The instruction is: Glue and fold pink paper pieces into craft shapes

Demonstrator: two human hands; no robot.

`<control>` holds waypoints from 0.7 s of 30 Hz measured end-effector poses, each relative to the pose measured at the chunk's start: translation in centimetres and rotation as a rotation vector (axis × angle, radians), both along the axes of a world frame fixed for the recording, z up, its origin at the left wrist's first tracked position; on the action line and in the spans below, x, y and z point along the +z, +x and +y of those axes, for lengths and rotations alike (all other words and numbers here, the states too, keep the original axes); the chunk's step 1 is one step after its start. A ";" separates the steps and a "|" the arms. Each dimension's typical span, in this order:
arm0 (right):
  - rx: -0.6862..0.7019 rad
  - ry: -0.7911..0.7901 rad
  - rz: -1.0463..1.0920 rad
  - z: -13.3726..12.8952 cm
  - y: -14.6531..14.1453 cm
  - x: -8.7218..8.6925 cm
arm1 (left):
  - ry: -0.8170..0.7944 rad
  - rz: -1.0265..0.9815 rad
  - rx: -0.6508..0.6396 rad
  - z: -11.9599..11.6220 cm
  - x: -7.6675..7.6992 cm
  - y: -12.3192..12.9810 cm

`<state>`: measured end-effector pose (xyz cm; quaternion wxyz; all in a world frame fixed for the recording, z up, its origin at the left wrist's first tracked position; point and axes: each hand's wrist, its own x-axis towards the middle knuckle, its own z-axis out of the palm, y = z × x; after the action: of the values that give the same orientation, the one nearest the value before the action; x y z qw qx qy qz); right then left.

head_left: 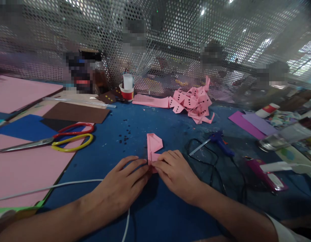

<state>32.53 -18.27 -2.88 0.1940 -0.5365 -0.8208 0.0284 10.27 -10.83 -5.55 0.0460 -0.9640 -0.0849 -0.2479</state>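
A small folded pink paper piece (154,143) lies on the blue table (115,141) at the centre, its lower end between my hands. The fingers of my left hand (129,178) are bent together at its lower left edge, pressing on it. From the right, my right hand (177,173) holds the same lower end, with thumb and fingertips closed on the paper. Further back is a heap of folded pink paper pieces (193,101) with black dots, joined to a pink strip (150,101).
Red and yellow scissors (54,139) rest on coloured sheets at left. Behind stands a cup (127,92). At right are a blue glue gun (222,143) with black cable, a magenta device (266,174), purple paper (246,124) and a clear glass (284,136). A white cable passes under my left arm.
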 end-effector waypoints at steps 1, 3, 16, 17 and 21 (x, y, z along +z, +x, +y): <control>0.003 0.008 -0.006 0.0 0.0 0.0 | -0.002 -0.006 0.003 0.0 0.0 0.1; 0.008 0.011 -0.014 0.0 0.0 -0.1 | -0.003 -0.020 0.009 0.0 0.0 0.1; -0.019 -0.024 0.026 0.0 0.0 -0.3 | 0.022 0.021 -0.007 0.0 0.1 0.0; -0.019 -0.026 0.024 0.0 0.0 -0.3 | 0.020 0.021 -0.005 0.0 0.1 0.0; -0.020 -0.031 0.002 0.0 -0.1 -0.1 | 0.024 0.012 -0.008 0.0 0.3 0.2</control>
<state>32.45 -18.27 -3.02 0.1867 -0.5473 -0.8149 0.0396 10.42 -10.86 -5.29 0.0571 -0.9651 -0.0780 -0.2434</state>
